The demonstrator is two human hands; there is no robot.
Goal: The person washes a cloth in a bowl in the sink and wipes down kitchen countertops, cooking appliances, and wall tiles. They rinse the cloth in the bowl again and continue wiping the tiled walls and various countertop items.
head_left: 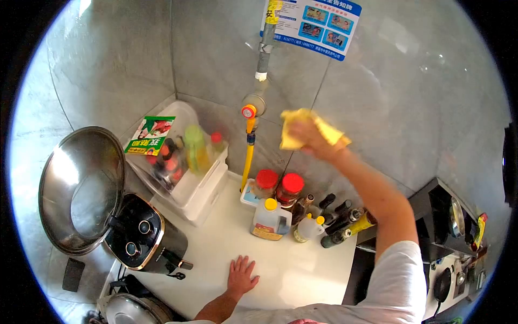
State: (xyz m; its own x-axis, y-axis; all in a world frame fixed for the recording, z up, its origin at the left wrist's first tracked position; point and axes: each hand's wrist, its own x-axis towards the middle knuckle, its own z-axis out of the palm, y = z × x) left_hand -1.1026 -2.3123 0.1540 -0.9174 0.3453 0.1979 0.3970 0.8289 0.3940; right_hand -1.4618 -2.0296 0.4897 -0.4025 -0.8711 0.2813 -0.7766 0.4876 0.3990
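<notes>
Here, right hand (311,137): fingers grip cloth (326,128); we should wipe wall (410,108) evenly.
Left hand (242,277): fingers spread on tabletop (302,270).

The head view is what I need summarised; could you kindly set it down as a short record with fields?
Left hand: palm down on the white counter
Right hand: holds a yellow cloth at the grey wall; contact cannot be told
Left of picture: black appliance beside a white bin of bottles
Far on counter: two red-lidded jars, a yellow-capped jug, several dark bottles
On wall: blue-and-white poster, yellow hose below a valve
Blur: right hand and cloth
</notes>
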